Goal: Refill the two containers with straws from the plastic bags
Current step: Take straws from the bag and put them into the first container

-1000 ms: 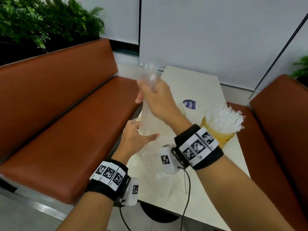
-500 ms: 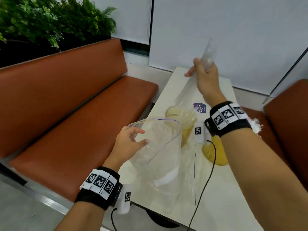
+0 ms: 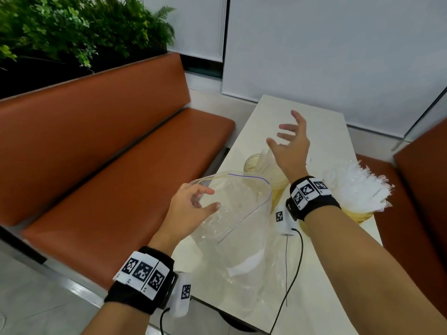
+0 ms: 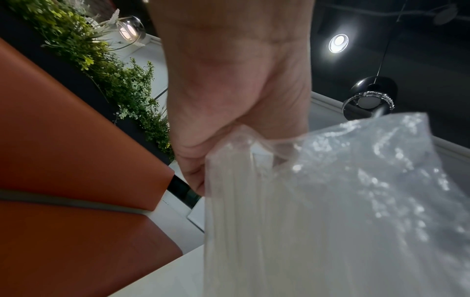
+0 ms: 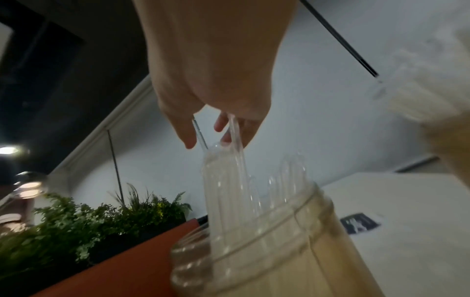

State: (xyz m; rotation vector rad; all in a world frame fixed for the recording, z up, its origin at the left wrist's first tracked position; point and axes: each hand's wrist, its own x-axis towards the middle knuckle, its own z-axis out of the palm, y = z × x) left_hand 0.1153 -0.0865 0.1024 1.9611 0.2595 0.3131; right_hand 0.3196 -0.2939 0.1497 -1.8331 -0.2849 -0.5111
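Your right wrist hides most of near jar. Your left hand grips bag mouth above bench. Your right hand, earlier clutching straws, now spread, empty, above them in jar

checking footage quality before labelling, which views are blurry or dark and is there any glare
Head view: bright and even, the right hand slightly motion-blurred, straight edges bowed by the wide lens. Left wrist view: the plastic bag soft and streaked with specular glints, ceiling lamps flaring. Right wrist view: dim and noisy, straws and jar smeared, the full container at the frame's right edge badly blurred.
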